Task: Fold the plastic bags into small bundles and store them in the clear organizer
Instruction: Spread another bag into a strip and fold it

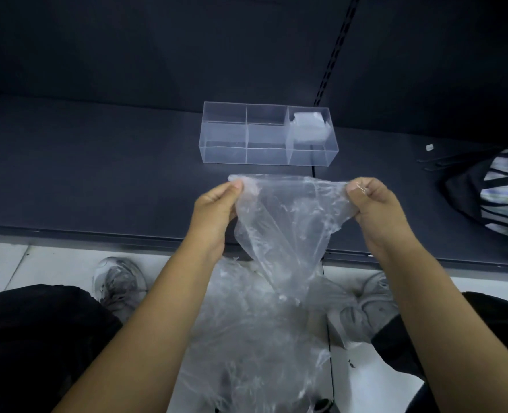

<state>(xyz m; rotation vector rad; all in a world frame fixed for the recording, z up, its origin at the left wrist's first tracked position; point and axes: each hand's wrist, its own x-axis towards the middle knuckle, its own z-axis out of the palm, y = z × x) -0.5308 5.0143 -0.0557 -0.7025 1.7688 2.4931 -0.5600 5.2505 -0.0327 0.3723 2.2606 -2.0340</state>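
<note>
A clear plastic bag (288,222) hangs stretched between my two hands above the front of the dark shelf. My left hand (217,207) pinches its upper left corner and my right hand (369,204) pinches its upper right corner. The clear organizer (226,144) stands on the shelf just beyond the bag. A folded bag bundle (308,128) lies in its back right compartment; the other compartments look empty. A heap of loose clear bags (255,338) lies on the floor between my feet.
The dark shelf (97,174) has a front edge running across the middle of the view. A black and white striped bag (500,192) sits on the shelf at the right. My grey shoes (118,281) stand on the white tiled floor.
</note>
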